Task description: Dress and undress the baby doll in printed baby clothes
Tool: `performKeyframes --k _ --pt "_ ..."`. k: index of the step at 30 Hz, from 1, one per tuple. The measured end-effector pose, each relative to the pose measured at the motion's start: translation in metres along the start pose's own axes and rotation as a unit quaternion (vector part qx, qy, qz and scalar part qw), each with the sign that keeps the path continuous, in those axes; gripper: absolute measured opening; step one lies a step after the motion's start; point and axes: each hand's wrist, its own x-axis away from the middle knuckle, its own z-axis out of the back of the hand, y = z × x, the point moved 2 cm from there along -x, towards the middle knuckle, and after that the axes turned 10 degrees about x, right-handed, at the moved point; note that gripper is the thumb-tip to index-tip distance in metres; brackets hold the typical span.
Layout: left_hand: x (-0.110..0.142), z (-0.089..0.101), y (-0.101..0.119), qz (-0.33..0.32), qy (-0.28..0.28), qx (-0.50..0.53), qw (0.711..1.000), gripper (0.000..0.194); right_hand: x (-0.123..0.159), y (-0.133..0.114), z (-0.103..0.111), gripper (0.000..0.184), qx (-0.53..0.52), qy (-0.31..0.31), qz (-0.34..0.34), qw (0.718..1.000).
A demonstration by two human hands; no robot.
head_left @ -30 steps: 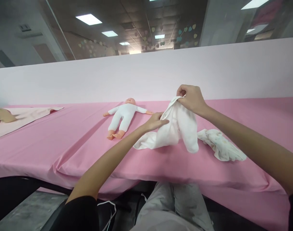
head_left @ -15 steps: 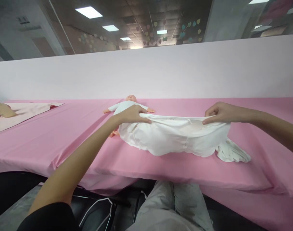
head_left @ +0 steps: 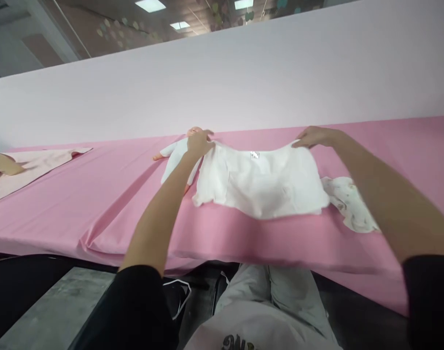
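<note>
- While the white garment [head_left: 262,180] was bunched and twisted between the hands a second earlier, it now hung spread in one wide panel between them.
- Left hand [head_left: 200,144]: nearly closed, thumb and fingers pinching the garment's upper left corner.
- Right hand [head_left: 315,137]: fingers bent down, nearly closed on the upper right corner; exact finger contact blurred.
- Half a second earlier its top edge was pulled straight; now it sagged slightly, with the label [head_left: 254,155] showing midway between the hands.
- Garment's lower edge fell on the wearer's side of both hands, uneven; couldn't tell how much rested on the pink tablecloth [head_left: 127,194].
- Doll [head_left: 176,154] stayed put, just left of and partly behind the left hand; couldn't tell if they touched.
- Patterned cloth [head_left: 349,201] also stayed, crumpled, nearer the wearer than the right hand, partly behind that forearm.
- Judgement: opening-out looked mostly done, smoothing not yet; both corners under control, face readable by its label.
</note>
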Motion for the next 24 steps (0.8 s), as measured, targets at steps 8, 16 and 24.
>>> performKeyframes --k 8,16,24 --pt "0.04 -0.106 -0.018 0.058 -0.126 -0.084 0.987 0.06 -0.034 -0.026 -0.096 0.054 0.058 0.085 -0.18 0.978" --pt "0.07 -0.125 -0.045 0.068 -0.089 -0.098 0.989 0.047 -0.015 0.008 -0.135 0.049 0.065 0.167 -0.242 0.954" --pt "0.072 -0.123 -0.041 0.07 -0.064 -0.121 0.988 0.04 -0.017 0.007 -0.126 0.045 0.029 0.104 -0.23 0.967"
